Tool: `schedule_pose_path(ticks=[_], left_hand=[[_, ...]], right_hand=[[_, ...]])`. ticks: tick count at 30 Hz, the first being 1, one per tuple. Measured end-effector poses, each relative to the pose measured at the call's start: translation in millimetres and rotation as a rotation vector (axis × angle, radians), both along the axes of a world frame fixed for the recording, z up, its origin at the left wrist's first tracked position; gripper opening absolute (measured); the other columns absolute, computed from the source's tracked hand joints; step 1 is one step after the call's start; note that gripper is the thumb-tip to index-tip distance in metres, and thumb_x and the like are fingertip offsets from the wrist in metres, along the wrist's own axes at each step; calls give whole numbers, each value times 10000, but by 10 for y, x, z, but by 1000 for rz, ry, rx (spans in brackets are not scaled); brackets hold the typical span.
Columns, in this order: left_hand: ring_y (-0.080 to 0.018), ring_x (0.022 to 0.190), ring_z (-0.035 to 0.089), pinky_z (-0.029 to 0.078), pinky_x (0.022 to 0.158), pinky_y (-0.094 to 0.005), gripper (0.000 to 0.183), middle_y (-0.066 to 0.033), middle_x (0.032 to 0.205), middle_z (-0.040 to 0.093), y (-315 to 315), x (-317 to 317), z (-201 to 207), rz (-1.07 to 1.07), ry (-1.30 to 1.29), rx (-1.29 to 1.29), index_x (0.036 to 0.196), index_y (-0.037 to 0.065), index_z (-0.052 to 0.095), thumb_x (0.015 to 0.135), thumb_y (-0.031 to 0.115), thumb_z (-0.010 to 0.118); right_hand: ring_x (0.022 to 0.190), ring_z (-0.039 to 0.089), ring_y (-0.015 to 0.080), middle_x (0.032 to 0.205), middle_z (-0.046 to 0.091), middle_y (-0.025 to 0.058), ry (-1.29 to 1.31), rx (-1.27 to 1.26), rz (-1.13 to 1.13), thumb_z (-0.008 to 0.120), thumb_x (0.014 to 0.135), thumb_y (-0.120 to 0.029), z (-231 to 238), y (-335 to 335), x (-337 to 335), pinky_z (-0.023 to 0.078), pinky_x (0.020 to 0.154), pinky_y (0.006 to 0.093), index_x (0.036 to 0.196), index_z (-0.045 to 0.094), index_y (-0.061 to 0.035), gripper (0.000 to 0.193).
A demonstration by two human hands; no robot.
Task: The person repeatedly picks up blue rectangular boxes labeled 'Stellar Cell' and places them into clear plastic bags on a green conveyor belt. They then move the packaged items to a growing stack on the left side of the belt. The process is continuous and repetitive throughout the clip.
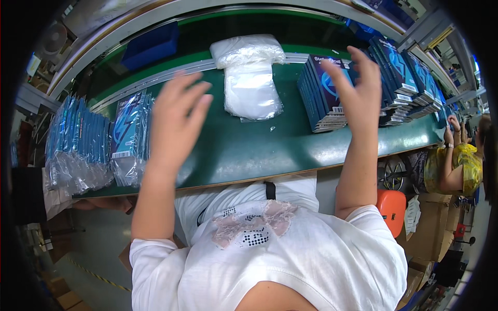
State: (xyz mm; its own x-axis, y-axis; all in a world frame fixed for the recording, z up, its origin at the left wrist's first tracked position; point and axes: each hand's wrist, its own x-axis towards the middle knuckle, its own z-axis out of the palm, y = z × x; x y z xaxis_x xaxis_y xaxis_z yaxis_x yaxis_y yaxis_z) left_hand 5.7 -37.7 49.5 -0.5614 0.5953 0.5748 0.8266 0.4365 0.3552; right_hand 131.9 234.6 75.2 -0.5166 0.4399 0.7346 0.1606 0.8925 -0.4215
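Observation:
My left hand (180, 116) is raised over the green table, fingers apart, with nothing in it. It is nearest to a row of flat blue boxes in clear plastic bags (127, 129). My right hand (359, 90), also empty with thumb and fingers spread, hovers in front of a stack of dark blue boxes without bags (321, 93). Between the hands, farther back, lies a pile of clear plastic bags (252, 90), its far end folded over in a thick bundle.
More bagged boxes (78, 129) stand at the far left, their loose bag ends toward me. Further blue box stacks (399, 78) fill the right. A blue bin (151, 45) sits at the back left. Another person (456, 166) works at the right, near an orange stool (390, 212).

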Motion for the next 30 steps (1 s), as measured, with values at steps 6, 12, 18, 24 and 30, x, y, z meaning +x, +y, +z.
schedule_pose_path(ticks=[6, 12, 18, 24, 30], left_hand=[[-282, 1024, 571, 446, 863, -385, 194, -93, 1031, 638, 552, -402, -676, -160, 49, -225, 952, 59, 682, 769, 42, 619], [-270, 904, 584, 468, 785, -352, 125, -96, 905, 621, 580, -353, -613, -138, -59, -150, 906, 36, 663, 802, 17, 597], [-287, 825, 587, 480, 742, -339, 58, -112, 861, 591, 480, -248, -582, -213, -75, 51, 853, 16, 651, 815, 38, 613], [-264, 746, 586, 481, 661, -338, 60, -90, 809, 573, 446, -114, -381, -208, -85, 74, 805, 23, 670, 777, 75, 662], [-172, 673, 589, 475, 618, -273, 108, -65, 766, 588, 341, -161, -410, -219, -405, 27, 858, 10, 686, 753, 33, 674]], right_hand=[[1117, 507, 378, 1168, 520, 277, -516, -180, -111, 762, 667, -426, -163, 25, -134, 449, 896, 433, 1280, 469, 51, 830], [1070, 521, 276, 1231, 462, 158, 105, -170, 256, 784, 652, -178, -134, -233, 43, 438, 899, 381, 1315, 468, -74, 741], [723, 557, 96, 951, 573, 97, 132, -1632, 976, 539, 917, -377, -241, -502, 103, 441, 477, 215, 1327, 413, -1, 571], [947, 645, 160, 1149, 594, 157, -234, -1904, 1173, 618, 862, -70, -643, -617, -54, 548, 767, 268, 1340, 337, 116, 585], [914, 662, 180, 1145, 585, 204, -333, -1869, 1160, 634, 833, -33, -812, -600, -229, 552, 785, 277, 1346, 295, 144, 640]])
